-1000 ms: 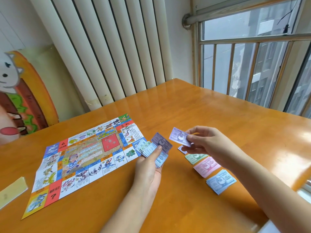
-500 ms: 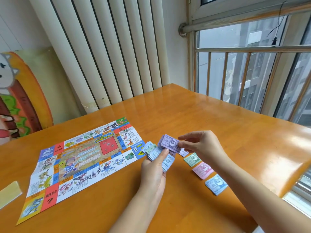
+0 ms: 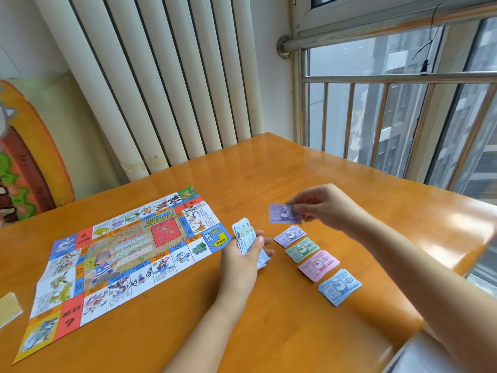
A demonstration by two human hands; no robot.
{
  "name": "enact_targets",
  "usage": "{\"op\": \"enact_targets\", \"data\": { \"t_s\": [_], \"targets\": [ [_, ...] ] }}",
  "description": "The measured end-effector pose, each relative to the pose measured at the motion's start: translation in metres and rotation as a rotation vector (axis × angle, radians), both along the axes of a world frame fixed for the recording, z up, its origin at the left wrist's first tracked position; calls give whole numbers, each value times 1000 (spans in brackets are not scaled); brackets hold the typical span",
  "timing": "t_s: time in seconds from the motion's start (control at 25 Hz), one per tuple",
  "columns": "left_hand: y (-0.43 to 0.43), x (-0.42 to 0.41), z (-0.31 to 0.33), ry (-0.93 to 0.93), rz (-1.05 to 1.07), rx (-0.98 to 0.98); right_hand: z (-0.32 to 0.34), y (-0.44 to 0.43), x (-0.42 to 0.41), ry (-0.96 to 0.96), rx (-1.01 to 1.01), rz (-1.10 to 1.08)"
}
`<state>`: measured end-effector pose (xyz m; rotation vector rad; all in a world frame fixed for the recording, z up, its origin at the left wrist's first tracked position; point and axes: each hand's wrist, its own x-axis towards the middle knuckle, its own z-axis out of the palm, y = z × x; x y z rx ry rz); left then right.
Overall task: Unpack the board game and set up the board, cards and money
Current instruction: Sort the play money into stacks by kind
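I see the left hand (image 3: 242,262) gripping a fanned stack of notes (image 3: 246,236) just right of the unfolded board (image 3: 129,251) on the bench (image 3: 269,170). The right hand (image 3: 325,208) pinches one purple note (image 3: 282,214) above the row of money piles (image 3: 318,265).

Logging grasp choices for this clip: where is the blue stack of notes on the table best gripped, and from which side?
Probably its near long edge, pinched from the person's side. The blue stack lies flat and slightly fanned on the table, the pink stack sits close on its far side, and its near side is free.
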<state>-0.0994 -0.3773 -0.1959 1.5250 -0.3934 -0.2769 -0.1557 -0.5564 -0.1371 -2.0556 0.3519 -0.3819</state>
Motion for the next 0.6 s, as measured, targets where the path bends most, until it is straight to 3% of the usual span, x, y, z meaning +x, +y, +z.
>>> {"op": "enact_targets", "data": {
  "t_s": [0.16, 0.32, 0.6],
  "targets": [
    [2, 4, -7, -237, -14, 242, -1, -21, 15, 204, -268, 125],
    [1, 6, -13, -302, -57, 313, -13, -24, 23, 330, -297, 223],
    [-1, 6, -12, -396, -74, 437, -25, -26, 27, 343, -314, 214]
  ]
}}
